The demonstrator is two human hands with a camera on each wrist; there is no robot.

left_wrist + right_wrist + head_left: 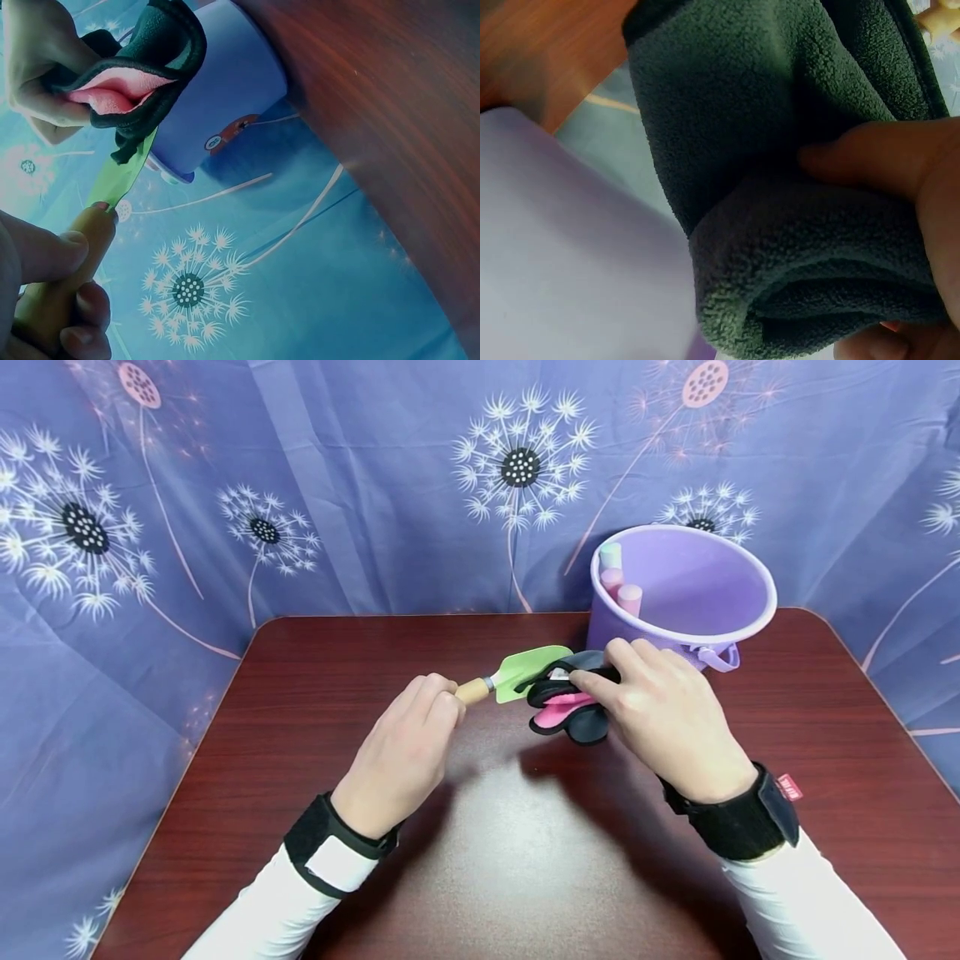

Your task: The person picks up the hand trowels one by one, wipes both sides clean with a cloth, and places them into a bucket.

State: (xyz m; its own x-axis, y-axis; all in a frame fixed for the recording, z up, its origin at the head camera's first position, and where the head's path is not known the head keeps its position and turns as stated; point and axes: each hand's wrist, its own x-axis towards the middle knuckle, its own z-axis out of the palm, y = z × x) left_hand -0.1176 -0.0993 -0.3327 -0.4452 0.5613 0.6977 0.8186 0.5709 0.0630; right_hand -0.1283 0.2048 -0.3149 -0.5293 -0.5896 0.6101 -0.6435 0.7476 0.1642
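Observation:
My left hand (412,739) grips the wooden handle (472,692) of a small garden trowel with a light green blade (525,670). In the left wrist view the fingers curl round that handle, and the green blade (124,169) points up toward the cloth. My right hand (660,710) pinches a folded fleece cloth (588,724), dark grey with pink inner faces and black edging. The cloth covers the blade's tip in the head view; whether they touch I cannot tell. Close up, the right wrist view shows the thick rolled cloth (727,135) between thumb and fingers.
A purple bucket (757,618) stands at the back right of the dark red wooden table (300,760), just behind the right hand. Several pastel sticks (630,599) lean inside its left wall. Its handle (722,658) hangs at the front. A blue dandelion-print curtain (375,485) hangs behind.

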